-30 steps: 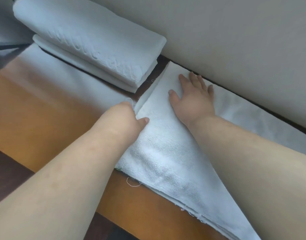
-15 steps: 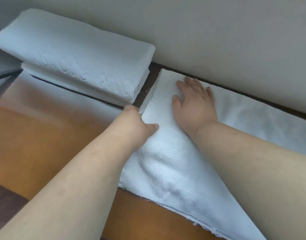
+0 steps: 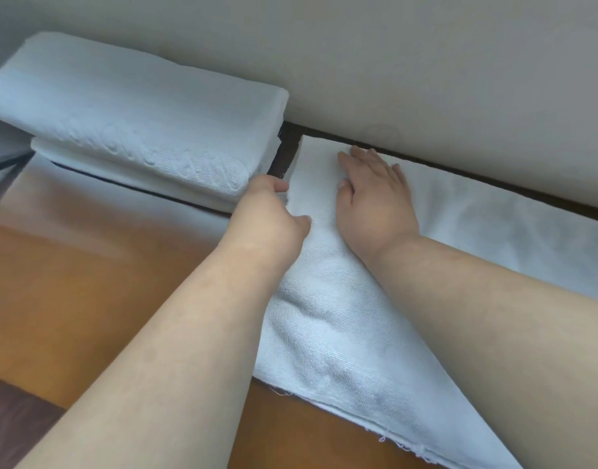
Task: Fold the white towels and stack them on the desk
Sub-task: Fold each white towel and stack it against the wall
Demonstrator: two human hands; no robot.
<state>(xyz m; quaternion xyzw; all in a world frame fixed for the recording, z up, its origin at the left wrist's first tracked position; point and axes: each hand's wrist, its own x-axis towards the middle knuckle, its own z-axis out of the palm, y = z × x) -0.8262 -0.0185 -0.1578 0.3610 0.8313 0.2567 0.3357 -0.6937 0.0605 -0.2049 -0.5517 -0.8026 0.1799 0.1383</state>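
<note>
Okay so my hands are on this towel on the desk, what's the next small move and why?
Probably fold the towel over once more. It lies flat along the wall, the right hand pressing it down and the left hand gripping its left edge, but it is still longer than the folded stack beside it.

Three white towels [image 3: 341,316], two hands [image 3: 375,204]

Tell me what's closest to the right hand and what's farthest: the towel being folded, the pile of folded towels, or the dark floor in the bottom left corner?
From the right hand:
1. Towel being folded, directly under the flat palm.
2. Pile of folded towels, to the left by the wall, past the left hand.
3. Dark floor, at the bottom left, beyond the desk's edge.
</note>
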